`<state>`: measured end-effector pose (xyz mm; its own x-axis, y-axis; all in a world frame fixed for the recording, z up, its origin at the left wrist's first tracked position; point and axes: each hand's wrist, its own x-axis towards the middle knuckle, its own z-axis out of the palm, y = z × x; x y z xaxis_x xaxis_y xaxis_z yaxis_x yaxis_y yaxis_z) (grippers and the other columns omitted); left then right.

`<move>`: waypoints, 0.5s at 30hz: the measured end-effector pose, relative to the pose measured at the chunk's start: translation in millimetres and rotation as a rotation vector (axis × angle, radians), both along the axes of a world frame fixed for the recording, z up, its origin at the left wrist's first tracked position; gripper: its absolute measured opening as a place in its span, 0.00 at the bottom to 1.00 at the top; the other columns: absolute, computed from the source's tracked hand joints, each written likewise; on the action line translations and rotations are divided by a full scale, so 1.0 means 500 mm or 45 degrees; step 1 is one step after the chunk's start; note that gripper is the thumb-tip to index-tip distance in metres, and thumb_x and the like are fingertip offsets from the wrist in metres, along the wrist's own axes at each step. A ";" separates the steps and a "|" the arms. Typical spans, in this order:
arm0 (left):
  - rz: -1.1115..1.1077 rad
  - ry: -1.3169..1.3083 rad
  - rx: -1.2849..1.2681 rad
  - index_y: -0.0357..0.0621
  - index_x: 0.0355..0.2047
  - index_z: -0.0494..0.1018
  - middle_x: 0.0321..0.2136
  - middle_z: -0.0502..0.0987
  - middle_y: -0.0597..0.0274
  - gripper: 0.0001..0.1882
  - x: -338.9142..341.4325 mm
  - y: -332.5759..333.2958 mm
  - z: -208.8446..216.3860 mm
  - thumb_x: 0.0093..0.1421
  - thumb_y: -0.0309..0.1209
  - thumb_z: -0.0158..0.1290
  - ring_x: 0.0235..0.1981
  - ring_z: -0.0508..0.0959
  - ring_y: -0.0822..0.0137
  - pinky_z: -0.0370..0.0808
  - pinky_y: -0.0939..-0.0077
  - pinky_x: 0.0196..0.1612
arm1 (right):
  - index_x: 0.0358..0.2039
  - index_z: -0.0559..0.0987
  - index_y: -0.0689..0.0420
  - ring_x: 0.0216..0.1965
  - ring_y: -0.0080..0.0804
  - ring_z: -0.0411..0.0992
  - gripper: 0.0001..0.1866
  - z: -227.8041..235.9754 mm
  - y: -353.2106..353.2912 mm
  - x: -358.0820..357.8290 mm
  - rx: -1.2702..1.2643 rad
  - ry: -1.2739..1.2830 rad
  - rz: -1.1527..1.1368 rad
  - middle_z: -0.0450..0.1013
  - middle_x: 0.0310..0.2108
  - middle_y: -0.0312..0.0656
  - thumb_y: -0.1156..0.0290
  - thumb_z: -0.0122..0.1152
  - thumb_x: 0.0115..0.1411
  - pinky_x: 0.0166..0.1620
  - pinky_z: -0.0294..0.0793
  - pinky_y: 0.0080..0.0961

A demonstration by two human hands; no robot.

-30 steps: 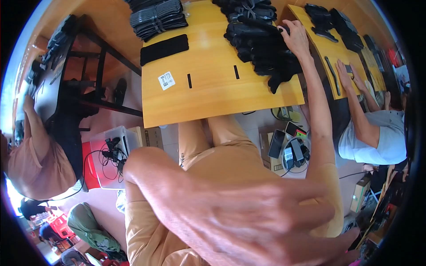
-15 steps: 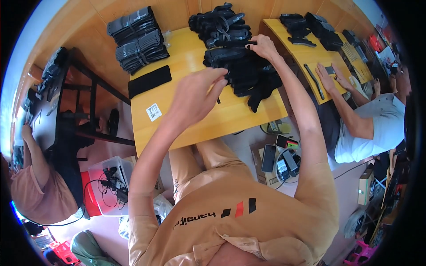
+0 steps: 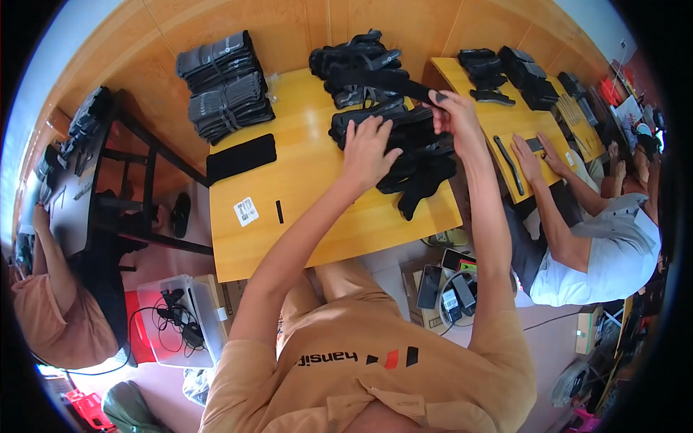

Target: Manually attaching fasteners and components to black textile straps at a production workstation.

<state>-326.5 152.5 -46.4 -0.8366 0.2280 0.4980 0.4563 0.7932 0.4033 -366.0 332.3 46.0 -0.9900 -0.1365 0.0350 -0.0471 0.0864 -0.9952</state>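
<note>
At the upper left of the frame, banded dark stacks [image 3: 227, 94] stand above a flat black cloth [image 3: 242, 159] and a white label [image 3: 245, 211]. Near upper centre, the left hand [image 3: 367, 153], fingers spread, lies over the edge of a black heap [image 3: 417, 164]; above it, a black strap [image 3: 375, 79] runs rightward to the right hand [image 3: 456, 119], whose fingers pinch its end.

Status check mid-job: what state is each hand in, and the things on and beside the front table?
Right hand: closed on one end of a black strap
Black strap: held by that end, stretching leftward
Left hand: open, fingers spread, at the dark heap
Dark heap: pieces piled, overlapping
Grey-black stack: bundled with bands
Black cloth piece: lying flat
White label: flat
Clear bin: holding tangled cables
</note>
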 end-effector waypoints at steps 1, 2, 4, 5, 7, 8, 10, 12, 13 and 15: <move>-0.095 -0.025 0.188 0.40 0.50 0.66 0.47 0.69 0.54 0.27 0.023 -0.025 0.017 0.52 0.38 0.57 0.51 0.68 0.58 0.59 0.58 0.56 | 0.25 0.76 0.63 0.12 0.17 0.63 0.15 -0.009 0.002 0.030 -0.287 -0.123 0.068 0.65 0.13 0.30 0.62 0.56 0.57 0.19 0.61 0.13; -0.093 -0.031 0.186 0.40 0.50 0.66 0.47 0.69 0.54 0.27 0.053 -0.046 0.041 0.52 0.38 0.57 0.51 0.68 0.58 0.59 0.58 0.56 | 0.30 0.75 0.63 0.14 0.19 0.65 0.15 -0.031 0.001 0.056 -0.506 -0.226 0.161 0.67 0.15 0.31 0.62 0.56 0.57 0.20 0.63 0.13; -0.269 -0.582 0.780 0.38 0.52 0.64 0.46 0.71 0.57 0.26 0.113 -0.072 0.072 0.56 0.36 0.53 0.48 0.70 0.63 0.66 0.68 0.50 | 0.35 0.74 0.61 0.17 0.20 0.66 0.14 -0.088 -0.016 0.105 -0.954 -0.818 0.141 0.68 0.18 0.32 0.61 0.55 0.57 0.21 0.63 0.14; -0.253 -0.592 0.784 0.38 0.52 0.64 0.46 0.71 0.57 0.26 0.139 -0.080 0.066 0.56 0.36 0.53 0.48 0.70 0.63 0.66 0.68 0.50 | 0.35 0.73 0.59 0.18 0.21 0.66 0.14 -0.116 -0.044 0.138 -1.053 -0.902 0.158 0.69 0.21 0.33 0.60 0.54 0.57 0.21 0.62 0.15; -0.335 -0.722 1.468 0.37 0.53 0.63 0.44 0.72 0.57 0.23 0.193 -0.093 0.060 0.59 0.35 0.50 0.48 0.70 0.67 0.67 0.72 0.49 | 0.36 0.72 0.56 0.20 0.22 0.66 0.14 -0.161 -0.100 0.210 -1.236 -1.049 0.329 0.71 0.26 0.34 0.58 0.53 0.58 0.22 0.62 0.17; -0.309 -0.724 1.477 0.37 0.53 0.63 0.44 0.72 0.57 0.23 0.218 -0.099 0.059 0.59 0.35 0.50 0.48 0.70 0.67 0.67 0.72 0.49 | 0.35 0.71 0.55 0.21 0.22 0.66 0.14 -0.183 -0.124 0.244 -1.321 -1.115 0.482 0.71 0.28 0.35 0.57 0.51 0.59 0.22 0.63 0.18; -0.347 -0.762 1.737 0.37 0.53 0.63 0.44 0.72 0.54 0.22 0.264 -0.119 0.057 0.60 0.33 0.48 0.46 0.72 0.67 0.66 0.70 0.51 | 0.35 0.71 0.55 0.22 0.23 0.67 0.14 -0.219 -0.175 0.303 -1.457 -1.239 0.701 0.72 0.27 0.35 0.57 0.49 0.60 0.22 0.65 0.19; -0.303 -0.779 1.825 0.35 0.50 0.65 0.39 0.75 0.53 0.19 0.301 -0.161 0.031 0.61 0.32 0.47 0.41 0.75 0.68 0.70 0.72 0.48 | 0.34 0.71 0.55 0.23 0.23 0.67 0.15 -0.228 -0.210 0.338 -1.592 -1.364 0.927 0.72 0.27 0.36 0.56 0.47 0.61 0.23 0.67 0.20; -0.188 -0.770 1.874 0.35 0.46 0.67 0.35 0.76 0.55 0.16 0.320 -0.178 0.026 0.60 0.30 0.49 0.37 0.76 0.70 0.72 0.75 0.44 | 0.34 0.71 0.55 0.23 0.23 0.67 0.15 -0.221 -0.223 0.353 -1.278 -1.229 0.893 0.71 0.26 0.35 0.56 0.46 0.62 0.23 0.68 0.20; 0.057 -0.659 1.976 0.36 0.37 0.71 0.28 0.78 0.58 0.10 0.350 -0.197 0.018 0.58 0.29 0.52 0.28 0.78 0.72 0.75 0.79 0.34 | 0.38 0.72 0.56 0.25 0.23 0.69 0.16 -0.225 -0.240 0.372 -0.683 -0.882 0.770 0.68 0.25 0.34 0.57 0.44 0.63 0.26 0.70 0.18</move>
